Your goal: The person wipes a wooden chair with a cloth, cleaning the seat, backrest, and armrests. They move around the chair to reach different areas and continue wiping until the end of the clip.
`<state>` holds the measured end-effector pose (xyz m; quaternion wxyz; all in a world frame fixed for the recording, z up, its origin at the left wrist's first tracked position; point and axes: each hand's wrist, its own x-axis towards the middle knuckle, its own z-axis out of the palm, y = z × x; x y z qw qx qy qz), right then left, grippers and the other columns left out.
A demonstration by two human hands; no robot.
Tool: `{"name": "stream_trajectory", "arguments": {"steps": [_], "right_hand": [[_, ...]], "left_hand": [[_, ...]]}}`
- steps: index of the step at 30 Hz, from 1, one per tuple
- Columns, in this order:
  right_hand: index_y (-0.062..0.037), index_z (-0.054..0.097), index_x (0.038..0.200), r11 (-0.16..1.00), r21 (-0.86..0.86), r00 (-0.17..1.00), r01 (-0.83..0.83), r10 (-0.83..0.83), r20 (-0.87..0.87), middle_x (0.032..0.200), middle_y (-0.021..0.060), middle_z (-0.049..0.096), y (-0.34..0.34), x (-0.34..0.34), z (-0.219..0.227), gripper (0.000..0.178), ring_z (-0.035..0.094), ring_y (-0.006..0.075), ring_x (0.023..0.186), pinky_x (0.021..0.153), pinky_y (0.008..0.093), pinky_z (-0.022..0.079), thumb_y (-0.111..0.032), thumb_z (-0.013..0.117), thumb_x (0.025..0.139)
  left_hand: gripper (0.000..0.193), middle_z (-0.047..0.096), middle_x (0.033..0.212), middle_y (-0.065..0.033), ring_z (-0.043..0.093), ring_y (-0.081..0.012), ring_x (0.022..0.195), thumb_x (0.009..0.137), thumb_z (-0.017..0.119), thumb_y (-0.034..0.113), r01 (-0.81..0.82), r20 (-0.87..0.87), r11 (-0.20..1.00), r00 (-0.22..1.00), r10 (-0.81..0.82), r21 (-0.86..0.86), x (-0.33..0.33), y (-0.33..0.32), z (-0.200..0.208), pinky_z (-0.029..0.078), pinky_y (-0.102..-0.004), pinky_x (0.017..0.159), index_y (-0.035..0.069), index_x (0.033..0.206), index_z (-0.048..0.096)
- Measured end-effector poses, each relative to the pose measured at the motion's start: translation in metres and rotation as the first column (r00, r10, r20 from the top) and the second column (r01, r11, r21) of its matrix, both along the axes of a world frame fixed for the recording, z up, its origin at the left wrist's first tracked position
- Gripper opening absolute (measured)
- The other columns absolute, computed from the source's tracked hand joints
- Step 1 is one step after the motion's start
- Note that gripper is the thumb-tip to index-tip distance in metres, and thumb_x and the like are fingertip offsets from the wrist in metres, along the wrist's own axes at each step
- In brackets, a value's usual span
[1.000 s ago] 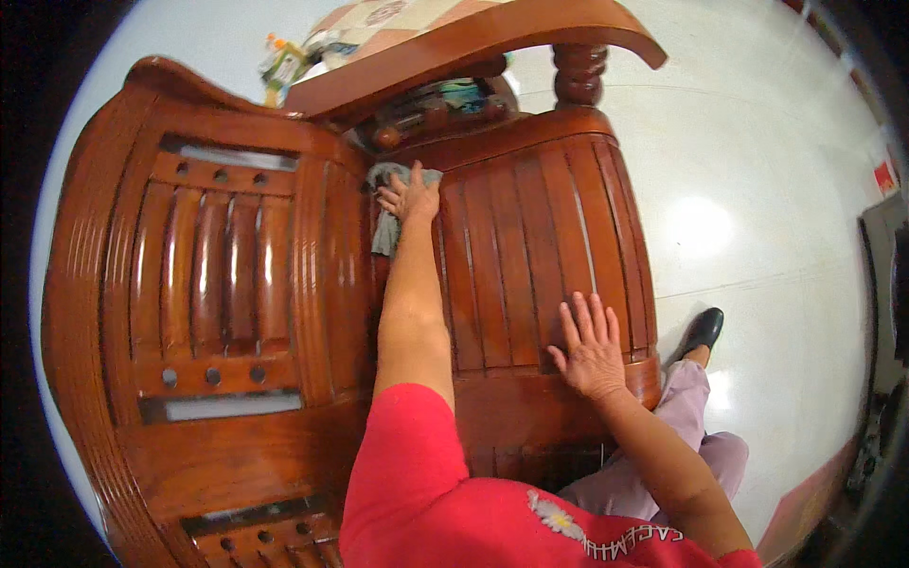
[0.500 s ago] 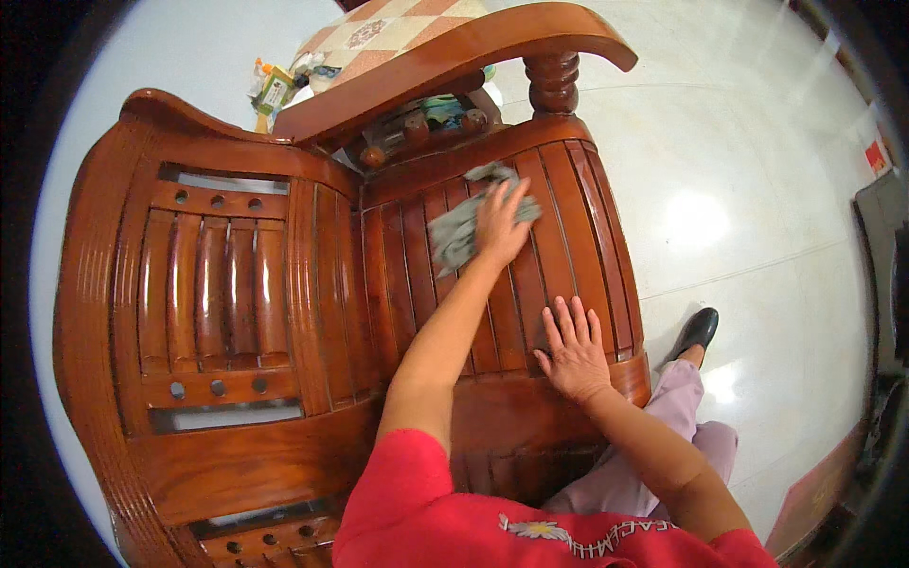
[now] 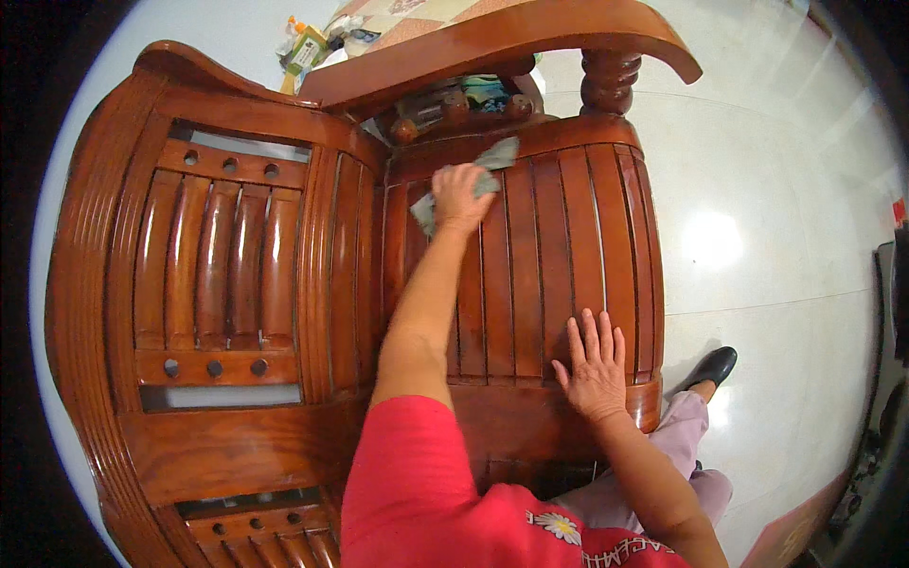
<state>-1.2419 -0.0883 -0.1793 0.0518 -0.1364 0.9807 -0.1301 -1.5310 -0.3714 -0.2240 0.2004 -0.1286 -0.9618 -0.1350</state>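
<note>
My left hand [image 3: 457, 197] is closed over a grey-green cloth [image 3: 500, 154] and presses it onto the slatted wooden seat [image 3: 554, 256]. The cloth lies crumpled near the seat's far left corner, close to where the backrest and armrest meet; part of it is hidden under my fingers. Palm down, my right hand [image 3: 597, 371] rests with fingers spread on the seat's near right part, across the slat ends and the front-side rail. It holds nothing.
A glossy brown backrest [image 3: 213, 265] with slats and round holes rises at the left. The curved armrest [image 3: 492, 52] spans the far side, above a turned post [image 3: 608, 83]. Behind it are a bottle [image 3: 305, 47] and a checked cover [image 3: 402, 17]. Pale tiled floor [image 3: 757, 275] lies right.
My left hand has moved left along the seat toward the backrest with the cloth, which is now more bunched. My right hand stays flat near the same spot; the view has shifted slightly.
</note>
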Motion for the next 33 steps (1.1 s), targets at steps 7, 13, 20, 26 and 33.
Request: {"name": "stream_trajectory", "arguments": {"steps": [7, 13, 20, 26, 33], "right_hand": [[-0.0092, 0.036, 0.158, 1.000, 0.013, 1.000, 0.000, 0.001, -0.021, 0.167, 0.0152, 0.023, 0.001, -0.001, -0.003, 0.074, 0.018, 0.0383, 0.155, 0.123, 0.0549, 0.015, -0.049, 0.055, 0.099], [-0.0084, 0.035, 0.158, 1.000, 0.003, 1.000, -0.012, 0.012, 0.021, 0.167, 0.0152, 0.024, 0.001, -0.003, 0.004, 0.074, 0.019, 0.0380, 0.154, 0.124, 0.0539, 0.014, -0.048, 0.055, 0.099], [-0.0082, 0.039, 0.156, 0.999, -0.030, 0.999, -0.021, 0.020, -0.031, 0.166, 0.0159, 0.026, 0.002, -0.002, -0.006, 0.072, 0.020, 0.0382, 0.154, 0.123, 0.0545, 0.017, -0.049, 0.056, 0.098], [-0.0066, 0.039, 0.156, 1.000, -0.018, 0.997, -0.020, 0.019, -0.075, 0.166, 0.0179, 0.025, 0.005, -0.002, -0.002, 0.072, 0.018, 0.0386, 0.154, 0.124, 0.0547, 0.016, -0.050, 0.052, 0.100], [-0.0054, 0.035, 0.157, 0.998, -0.059, 0.992, -0.037, 0.030, -0.119, 0.165, 0.0186, 0.027, 0.005, 0.002, -0.014, 0.073, 0.019, 0.0407, 0.154, 0.124, 0.0548, 0.014, -0.051, 0.047, 0.101]], "left_hand": [[0.044, 0.055, 0.139, -0.0104, 0.042, -0.0341, 0.138, 0.091, 0.070, 0.027, -0.524, 0.051, 0.843, 0.845, 0.532, -0.120, 0.012, -0.084, 0.000, 0.035, -0.0498, 0.116, 0.009, 0.130, 0.060], [0.055, 0.048, 0.149, -0.0178, 0.039, -0.0355, 0.141, 0.097, 0.063, 0.025, -0.612, 0.090, 0.778, 0.791, 0.605, 0.140, -0.071, -0.067, 0.011, 0.033, -0.0472, 0.118, 0.001, 0.143, 0.047], [0.055, 0.058, 0.141, -0.0166, 0.056, -0.0377, 0.126, 0.095, 0.068, 0.028, -0.420, 0.287, 0.904, 0.879, 0.382, 0.084, -0.087, 0.122, 0.002, 0.047, -0.0526, 0.105, 0.016, 0.146, 0.052], [0.051, 0.046, 0.153, -0.0043, 0.033, -0.0324, 0.146, 0.099, 0.060, 0.023, 0.021, 0.123, 0.970, 0.991, -0.052, 0.241, -0.072, 0.234, 0.020, 0.018, -0.0549, 0.121, 0.028, 0.148, 0.048], [0.063, 0.049, 0.154, 0.0026, 0.023, -0.0275, 0.154, 0.084, 0.055, 0.003, 0.612, 0.347, 0.772, 0.695, -0.629, 0.172, 0.060, 0.218, 0.030, 0.009, -0.0550, 0.125, 0.033, 0.139, 0.060]]}}
